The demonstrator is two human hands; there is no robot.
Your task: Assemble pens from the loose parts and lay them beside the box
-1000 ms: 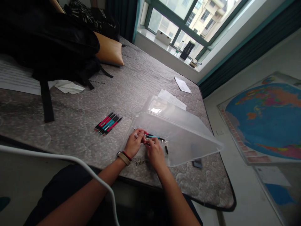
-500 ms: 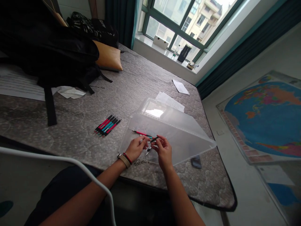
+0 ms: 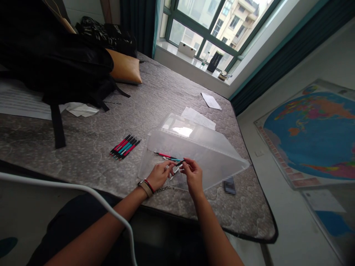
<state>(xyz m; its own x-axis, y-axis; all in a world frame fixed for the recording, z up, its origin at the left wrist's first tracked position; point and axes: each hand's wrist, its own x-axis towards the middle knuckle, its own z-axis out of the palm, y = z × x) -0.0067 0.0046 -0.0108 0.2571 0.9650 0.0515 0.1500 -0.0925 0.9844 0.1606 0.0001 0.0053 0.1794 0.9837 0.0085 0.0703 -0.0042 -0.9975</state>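
- The pen [image 3: 177,168] in hand is thin, with a black upper end and a pale silvery lower part; its finer details are too small to tell.
- It slants above the near edge of the mattress [image 3: 166,92], over the near rim of a clear plastic lid [image 3: 210,159].
- The left hand [image 3: 160,175] has its fingers curled about the pen's lower end, with a small white piece showing at the knuckles.
- The right hand [image 3: 192,175] pinches the black upper end between thumb and fingertips.
- Two more pens [image 3: 166,156], red and teal, lie on the lid just beyond the hands.
- A row of about seven pens [image 3: 125,146], red, black and teal, lies side by side towards the mattress's left.
- Two sheets of paper [image 3: 199,117] rest near the far right corner.
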